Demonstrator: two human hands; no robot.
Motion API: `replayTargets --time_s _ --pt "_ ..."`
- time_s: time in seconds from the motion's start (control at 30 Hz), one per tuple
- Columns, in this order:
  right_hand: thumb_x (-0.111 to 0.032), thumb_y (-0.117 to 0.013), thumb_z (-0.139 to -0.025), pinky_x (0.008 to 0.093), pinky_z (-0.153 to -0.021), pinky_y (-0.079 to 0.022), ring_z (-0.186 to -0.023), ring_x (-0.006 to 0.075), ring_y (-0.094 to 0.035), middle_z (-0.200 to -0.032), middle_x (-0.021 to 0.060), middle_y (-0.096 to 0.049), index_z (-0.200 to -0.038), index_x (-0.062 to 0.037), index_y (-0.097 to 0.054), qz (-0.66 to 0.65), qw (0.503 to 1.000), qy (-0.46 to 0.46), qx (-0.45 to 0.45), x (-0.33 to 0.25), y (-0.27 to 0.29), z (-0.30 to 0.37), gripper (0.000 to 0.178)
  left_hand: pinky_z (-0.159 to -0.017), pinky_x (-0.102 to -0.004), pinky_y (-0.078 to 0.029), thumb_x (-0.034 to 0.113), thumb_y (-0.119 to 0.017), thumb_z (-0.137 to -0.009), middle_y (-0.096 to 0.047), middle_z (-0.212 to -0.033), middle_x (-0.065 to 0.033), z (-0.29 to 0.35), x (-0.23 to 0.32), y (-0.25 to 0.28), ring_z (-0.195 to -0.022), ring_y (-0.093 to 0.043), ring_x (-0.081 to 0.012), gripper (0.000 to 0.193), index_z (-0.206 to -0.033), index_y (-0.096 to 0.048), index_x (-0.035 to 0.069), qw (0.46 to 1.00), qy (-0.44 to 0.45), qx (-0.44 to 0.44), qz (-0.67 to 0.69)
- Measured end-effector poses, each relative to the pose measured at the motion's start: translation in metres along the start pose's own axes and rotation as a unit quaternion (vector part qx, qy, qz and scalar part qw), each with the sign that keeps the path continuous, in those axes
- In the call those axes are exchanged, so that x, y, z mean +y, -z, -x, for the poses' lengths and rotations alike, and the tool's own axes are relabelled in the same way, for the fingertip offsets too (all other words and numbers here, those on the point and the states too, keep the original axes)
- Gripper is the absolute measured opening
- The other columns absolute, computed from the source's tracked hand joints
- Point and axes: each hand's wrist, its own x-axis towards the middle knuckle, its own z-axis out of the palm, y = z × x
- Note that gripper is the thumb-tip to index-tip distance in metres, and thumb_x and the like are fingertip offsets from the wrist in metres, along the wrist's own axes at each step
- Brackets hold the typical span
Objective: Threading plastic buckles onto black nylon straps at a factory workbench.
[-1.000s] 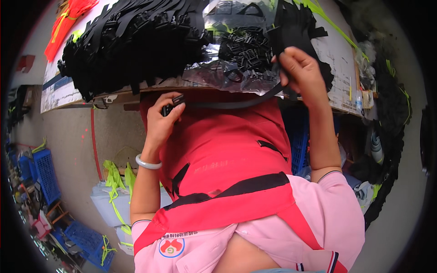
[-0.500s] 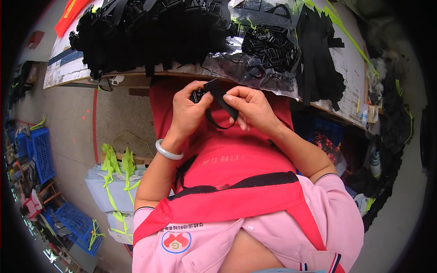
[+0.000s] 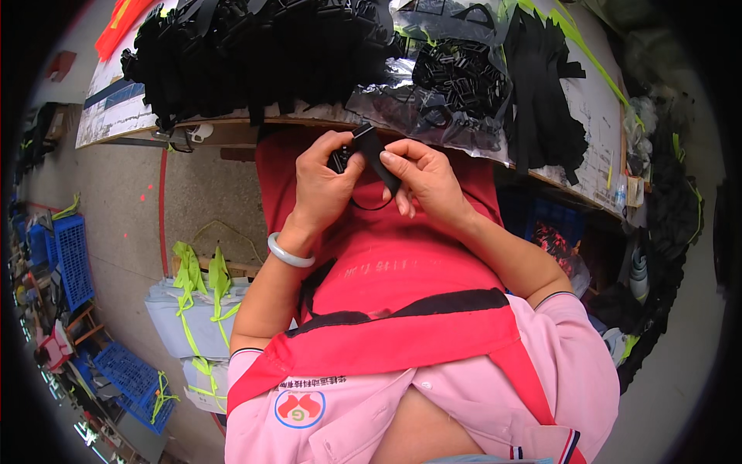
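My left hand point(image 3: 325, 179) is closed around several small black plastic buckles point(image 3: 340, 160), with one at its fingertips at the end of a black webbing strap point(image 3: 374, 155). My right hand point(image 3: 425, 176) pinches the same strap between thumb and forefinger, its other fingers loosely curled. The strap runs between the two hands, and a loop of it hangs just below them in front of the red apron point(image 3: 379, 271). How the strap passes through the buckle is too small to make out.
Beyond my hands stands a worktable point(image 3: 116, 120). On it lie a large heap of black straps with buckles point(image 3: 255, 62), a clear bag of black buckles point(image 3: 460, 77) and a bundle of black straps point(image 3: 541, 100). Blue crates point(image 3: 73, 259) and a tied pale stack point(image 3: 185, 317) are at left.
The strap between my hands lies flatter and straighter, and the hanging loop looks smaller. The buckle at my left fingertips has moved up slightly.
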Motion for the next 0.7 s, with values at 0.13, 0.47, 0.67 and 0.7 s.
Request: replayTargets --time_s 0.13,0.47,0.67,0.7 --pt "-0.023 -0.060 -0.096 0.0186 -0.037 -0.041 -0.045 0.0089 -0.057 -0.071 0.0092 -0.066 -0.114 0.0000 -0.053 0.004 0.999 0.046 0.007 0.005 0.003 -0.005 0.030 -0.060 -0.0306 -0.049 -0.002 -0.069 -0.077 -0.061 -0.082 -0.0094 0.001 0.003 -0.003 -0.070 -0.063 -0.0240 0.019 -0.095 -0.063 0.003 0.980 -0.107 -0.020 -0.167" --pt "-0.014 -0.065 -0.091 0.0193 -0.052 -0.047 -0.064 0.0065 -0.061 -0.087 0.0033 -0.065 -0.104 -0.0036 -0.066 0.059 0.993 0.098 -0.028 0.009 0.013 -0.019 0.016 -0.036 -0.0175 -0.033 0.019 -0.064 -0.090 -0.063 -0.071 -0.0050 0.002 0.006 0.020 -0.051 -0.053 -0.0059 0.017 -0.097 -0.065 0.003 0.874 0.350 -0.084 0.328" --pt "-0.003 -0.060 -0.091 0.0259 -0.075 -0.047 -0.078 0.0120 -0.056 -0.106 0.0053 -0.056 -0.100 -0.0018 -0.063 0.148 0.942 0.301 -0.008 -0.009 -0.003 -0.001 0.010 -0.036 -0.0192 -0.031 0.020 -0.067 -0.089 -0.061 -0.064 -0.0038 0.003 0.001 0.013 -0.042 -0.047 -0.0055 0.019 -0.096 -0.066 0.002 0.918 0.313 -0.038 0.239" --pt "-0.004 -0.056 -0.094 0.0271 -0.074 -0.047 -0.077 0.0134 -0.057 -0.099 0.0080 -0.057 -0.103 -0.0009 -0.061 0.129 0.925 0.357 -0.015 -0.028 0.007 0.011 0.011 -0.035 -0.0201 -0.031 0.020 -0.068 -0.088 -0.060 -0.060 -0.0029 0.003 0.001 0.010 -0.042 -0.047 -0.0051 0.020 -0.096 -0.066 0.002 0.936 0.294 0.005 0.196"
